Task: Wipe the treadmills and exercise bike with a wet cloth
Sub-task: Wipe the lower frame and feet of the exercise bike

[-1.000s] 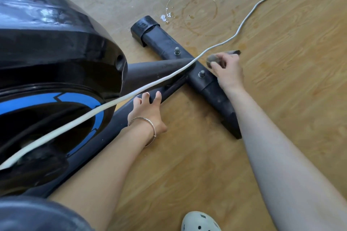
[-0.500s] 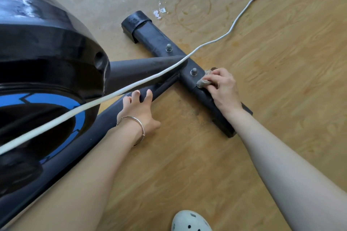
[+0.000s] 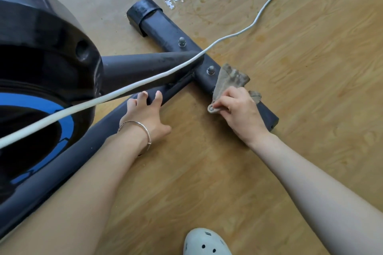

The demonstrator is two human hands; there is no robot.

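Note:
The exercise bike's black flywheel housing (image 3: 43,51) with a blue ring fills the left side. Its dark base tube (image 3: 99,132) runs to a floor crossbar (image 3: 165,29) with two bolts. My left hand (image 3: 145,116), with a silver bangle on the wrist, rests on the base tube with fingers curled over its top. My right hand (image 3: 240,112) grips a dirty grey-brown cloth (image 3: 228,80), which is draped over the crossbar just right of the near bolt.
A white cable (image 3: 128,89) crosses over the frame from lower left to the upper right. The wooden floor (image 3: 300,68) shows a ring-shaped stain and white flecks beyond the crossbar. A pale perforated shoe (image 3: 205,244) sits at the bottom edge.
My right hand has slid with the cloth along the crossbar toward its near end, and the cloth now lies spread over the bar. My left hand has stayed on the base tube.

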